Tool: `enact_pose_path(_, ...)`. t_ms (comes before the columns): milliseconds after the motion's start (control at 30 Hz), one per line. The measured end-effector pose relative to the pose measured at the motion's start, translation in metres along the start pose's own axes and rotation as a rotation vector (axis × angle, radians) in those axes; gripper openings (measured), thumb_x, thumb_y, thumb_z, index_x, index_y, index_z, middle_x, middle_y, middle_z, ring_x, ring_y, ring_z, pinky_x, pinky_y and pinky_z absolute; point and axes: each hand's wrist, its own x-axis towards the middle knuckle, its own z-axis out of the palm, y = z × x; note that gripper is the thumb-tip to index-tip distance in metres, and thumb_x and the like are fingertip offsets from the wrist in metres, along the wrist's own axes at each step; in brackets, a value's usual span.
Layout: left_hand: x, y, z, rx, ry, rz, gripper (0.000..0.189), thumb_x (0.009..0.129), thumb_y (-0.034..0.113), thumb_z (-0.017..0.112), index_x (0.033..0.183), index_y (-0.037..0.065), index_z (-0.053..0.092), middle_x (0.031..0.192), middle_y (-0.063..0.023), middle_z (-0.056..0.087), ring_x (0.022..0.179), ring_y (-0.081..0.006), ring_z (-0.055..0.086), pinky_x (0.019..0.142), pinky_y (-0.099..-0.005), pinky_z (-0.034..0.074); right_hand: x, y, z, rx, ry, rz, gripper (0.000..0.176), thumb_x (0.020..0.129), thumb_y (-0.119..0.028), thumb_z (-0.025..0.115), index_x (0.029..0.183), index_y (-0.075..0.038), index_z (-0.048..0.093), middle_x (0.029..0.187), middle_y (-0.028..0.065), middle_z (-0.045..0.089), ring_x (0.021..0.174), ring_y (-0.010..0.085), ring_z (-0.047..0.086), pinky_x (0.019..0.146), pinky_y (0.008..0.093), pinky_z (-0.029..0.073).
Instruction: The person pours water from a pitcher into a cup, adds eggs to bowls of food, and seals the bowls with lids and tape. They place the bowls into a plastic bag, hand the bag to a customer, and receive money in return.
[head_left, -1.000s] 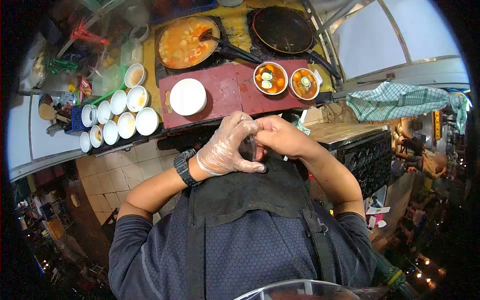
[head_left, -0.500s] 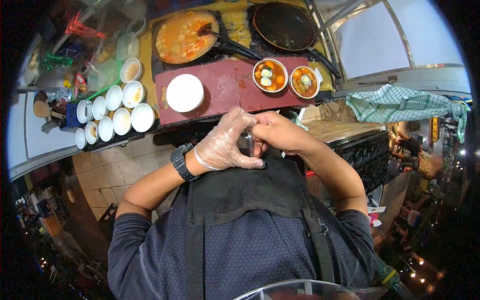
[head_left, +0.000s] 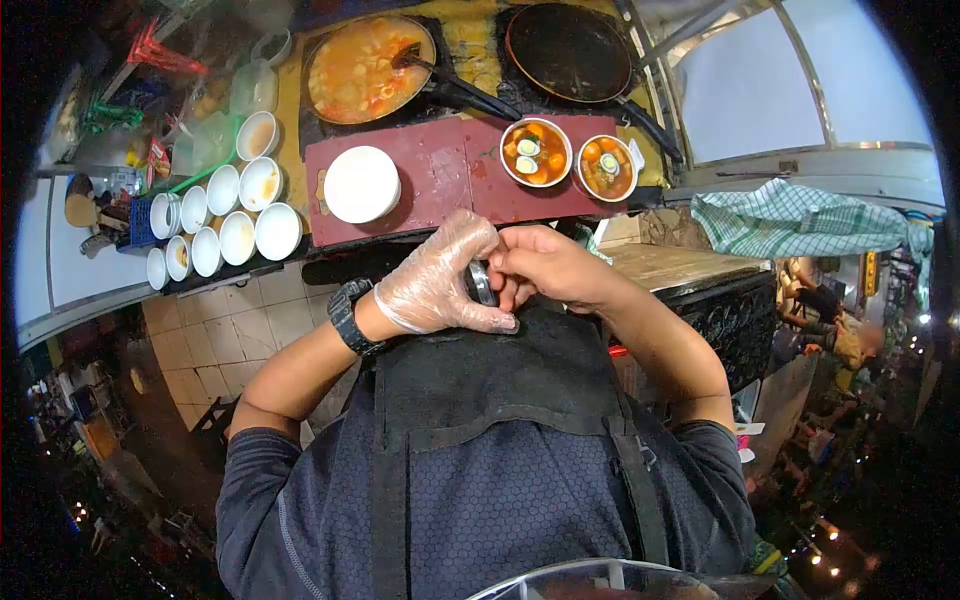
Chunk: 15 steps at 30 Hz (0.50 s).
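My left hand [head_left: 435,275], in a clear plastic glove, curls around a small round container [head_left: 482,284] with a dark, shiny rim. It is held close in front of my black apron, and my fingers hide most of it. My bare right hand [head_left: 550,265] is closed against the container's right side with bent fingers. Just beyond my hands, a white round bowl [head_left: 362,185], seemingly upside down or covered, stands on the dark red board [head_left: 430,165]. To its right are a bowl of red soup with egg halves [head_left: 536,153] and a second such bowl [head_left: 607,168].
Behind the board, a pan of orange stew [head_left: 370,72] holds a dark spatula [head_left: 405,57]. Beside it sits a dark pan [head_left: 568,52]. Several white bowls [head_left: 277,232], some stained, stand at the left. A green checked cloth [head_left: 800,220] hangs over the right-hand rail.
The container has turned slightly between my hands, so its dark rim now shows. My left hand has shifted a little to the left, and the right fingers have moved slightly.
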Motion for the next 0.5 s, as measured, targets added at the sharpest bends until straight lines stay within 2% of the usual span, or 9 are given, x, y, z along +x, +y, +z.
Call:
enact_pose_path(133,0.005,0.000,0.009,-0.024,0.031,0.013,0.076,0.065,0.044,0.099,0.114,0.006,0.055,0.105,-0.0112,0.051,0.096,-0.0298,0.053,0.091,-0.0397,0.046,-0.002,-0.005,-0.005,-0.056,-0.040,-0.038,0.016,0.101,-0.019,0.065,0.104,-0.004,0.065,0.092,0.0020,0.069,0.072,0.0105,0.069,0.065,0.0260,0.054)
enact_pose_path(400,0.014,0.003,0.015,0.012,0.014,0.007,0.077,0.066,0.043,0.100,0.116,0.006,0.055,0.108,-0.0121,0.052,0.099,-0.0301,0.055,0.093,-0.0395,0.047,-0.001,-0.003,-0.020,-0.189,-0.074,-0.061,0.016,0.099,-0.016,0.064,0.097,-0.001,0.066,0.084,0.0020,0.069,0.070,0.0104,0.067,0.064,0.0284,0.056)
enact_pose_path(500,0.016,0.001,0.018,-0.020,0.072,0.045,0.077,0.062,0.042,0.099,0.114,0.005,0.057,0.101,-0.0129,0.052,0.095,-0.0345,0.054,0.086,-0.0430,0.047,-0.002,-0.003,-0.017,-0.257,-0.054,-0.126,0.016,0.098,-0.016,0.063,0.095,0.000,0.067,0.084,0.0033,0.070,0.068,0.0114,0.068,0.064,0.0293,0.056)
